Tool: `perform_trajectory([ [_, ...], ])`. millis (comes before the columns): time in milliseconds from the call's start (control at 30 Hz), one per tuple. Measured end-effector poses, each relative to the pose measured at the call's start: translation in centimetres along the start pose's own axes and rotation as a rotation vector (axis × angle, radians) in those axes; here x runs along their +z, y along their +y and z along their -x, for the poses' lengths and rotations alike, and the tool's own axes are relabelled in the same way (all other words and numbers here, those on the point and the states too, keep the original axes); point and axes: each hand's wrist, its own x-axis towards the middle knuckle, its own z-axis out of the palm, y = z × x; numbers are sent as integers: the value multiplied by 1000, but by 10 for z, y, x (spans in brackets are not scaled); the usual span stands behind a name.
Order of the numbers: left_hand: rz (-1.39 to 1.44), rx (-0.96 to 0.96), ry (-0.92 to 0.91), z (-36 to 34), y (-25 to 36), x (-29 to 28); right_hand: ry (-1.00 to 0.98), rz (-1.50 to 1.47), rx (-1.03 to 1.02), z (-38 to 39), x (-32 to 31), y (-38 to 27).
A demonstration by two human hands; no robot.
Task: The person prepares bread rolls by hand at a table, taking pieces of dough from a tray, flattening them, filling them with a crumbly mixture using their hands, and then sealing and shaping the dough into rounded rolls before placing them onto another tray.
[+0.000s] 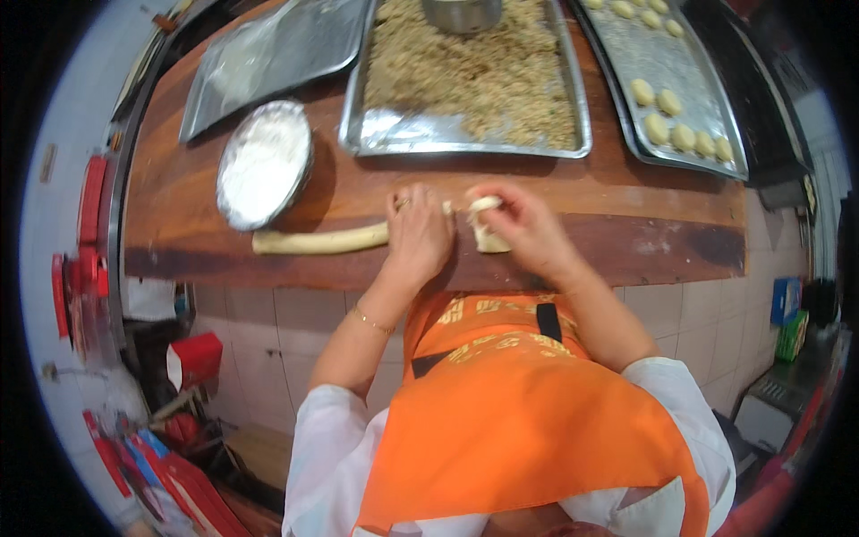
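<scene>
Fingers (497, 190) of the right hand (528, 228) pinch a small, pale dough piece (486, 204) mid-frame; the left hand (420, 237) curls over a long, pale-yellow dough rope (322, 241) at centre-left, its grip unclear. A light, steady hold probably keeps that rope round.

The dough roll (322, 241) under the left hand (418, 234) is pale yellow. Below that hand, the apron (528, 438) is orange, gold-patterned.

The setup comprises two hands (419, 234) (530, 231), one dough rope (322, 242), one powder bowl (240, 221), and at least three metal trays (313, 54) (465, 149) (671, 67).
</scene>
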Motion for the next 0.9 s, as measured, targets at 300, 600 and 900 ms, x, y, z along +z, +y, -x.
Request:
perform_trajectory([
  [300, 450, 82, 139, -5, 23, -13, -115, 778, -34, 4, -37, -7],
  [600, 524, 340, 74, -59, 75, 29, 409, 611, -353, 16, -86, 3],
  [900, 139, 535, -167, -67, 85, 24, 547, 290, -344, 37, -105, 4],
])
